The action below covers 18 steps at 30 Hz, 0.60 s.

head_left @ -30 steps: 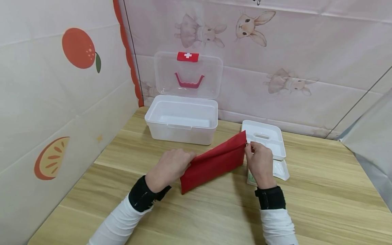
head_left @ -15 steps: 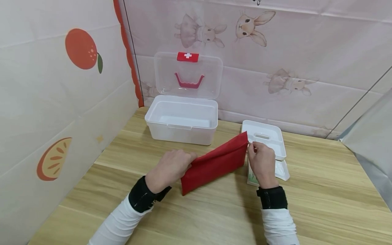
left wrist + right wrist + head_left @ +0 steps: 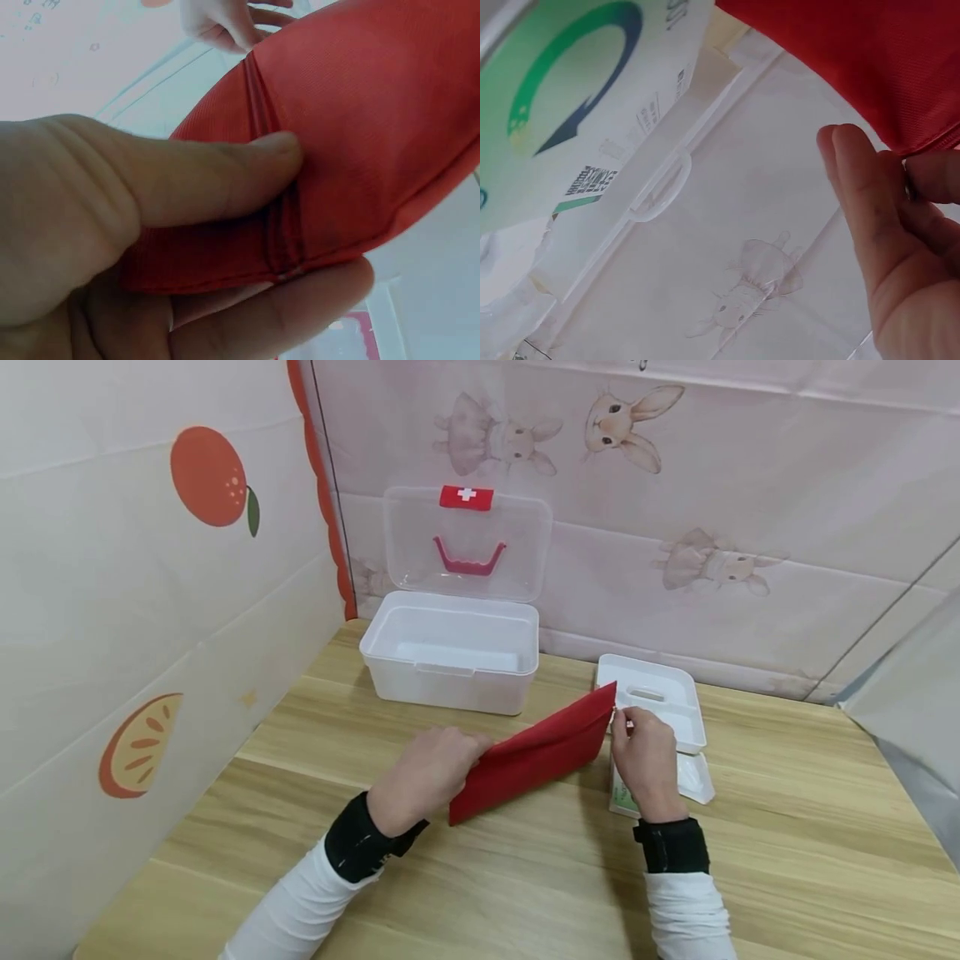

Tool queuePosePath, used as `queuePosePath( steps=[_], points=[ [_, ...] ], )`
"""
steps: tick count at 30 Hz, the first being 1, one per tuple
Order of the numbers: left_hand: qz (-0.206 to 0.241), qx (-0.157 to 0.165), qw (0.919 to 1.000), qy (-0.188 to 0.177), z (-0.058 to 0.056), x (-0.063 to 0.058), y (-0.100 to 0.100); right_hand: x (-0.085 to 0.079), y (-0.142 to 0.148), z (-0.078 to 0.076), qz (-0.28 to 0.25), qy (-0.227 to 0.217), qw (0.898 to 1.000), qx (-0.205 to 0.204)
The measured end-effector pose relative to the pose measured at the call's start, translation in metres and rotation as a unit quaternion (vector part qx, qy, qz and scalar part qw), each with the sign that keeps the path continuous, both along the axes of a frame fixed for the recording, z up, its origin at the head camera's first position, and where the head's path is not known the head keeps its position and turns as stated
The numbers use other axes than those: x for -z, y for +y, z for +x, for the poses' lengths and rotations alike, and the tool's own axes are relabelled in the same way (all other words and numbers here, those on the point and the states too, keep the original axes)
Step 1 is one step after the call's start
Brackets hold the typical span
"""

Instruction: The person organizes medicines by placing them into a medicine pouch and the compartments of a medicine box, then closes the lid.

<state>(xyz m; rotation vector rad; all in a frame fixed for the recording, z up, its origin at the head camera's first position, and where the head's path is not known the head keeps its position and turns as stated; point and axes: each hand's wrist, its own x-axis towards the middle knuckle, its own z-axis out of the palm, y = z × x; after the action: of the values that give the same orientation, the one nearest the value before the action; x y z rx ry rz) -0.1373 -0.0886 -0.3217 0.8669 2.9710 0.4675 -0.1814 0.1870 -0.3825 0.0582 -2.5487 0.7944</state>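
A red zip pouch is held aslant over the table between my two hands, its right end higher. My left hand grips its left end. In the left wrist view the thumb of my left hand lies across the closed-looking zip, with fingers beneath the fabric. At the other end, my right hand pinches a small metal zip pull at the pouch's corner. The pull is mostly hidden by the fingers in the right wrist view.
A white first-aid box stands at the back, its clear lid raised. Right of it lies a white tray. Below my right hand are a green-and-white carton and a white plastic packet. Printed fabric walls enclose the table.
Both hands and the pouch have shifted slightly to the right, and the pouch's lower left corner has risen a little. The head view has turned slightly left. Both holds stay the same.
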Motion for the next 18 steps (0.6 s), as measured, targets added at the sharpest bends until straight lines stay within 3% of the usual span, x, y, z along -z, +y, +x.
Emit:
queuePosePath(
  steps=[6, 14, 18],
  points=[
    [0.011, 0.0, 0.9998, 0.02, 0.0, 0.003, 0.004, -0.012, -0.008, 0.01, 0.009, -0.036, 0.999, 0.007],
    [0.007, 0.012, 0.9994, 0.032, 0.003, 0.004, 0.009, -0.03, -0.034, 0.023, 0.018, -0.073, 0.993, -0.088],
    [-0.012, 0.029, 0.9988, 0.037, 0.006, 0.004, 0.011, -0.029, -0.041, 0.027, 0.018, -0.089, 0.992, -0.089]
  ],
)
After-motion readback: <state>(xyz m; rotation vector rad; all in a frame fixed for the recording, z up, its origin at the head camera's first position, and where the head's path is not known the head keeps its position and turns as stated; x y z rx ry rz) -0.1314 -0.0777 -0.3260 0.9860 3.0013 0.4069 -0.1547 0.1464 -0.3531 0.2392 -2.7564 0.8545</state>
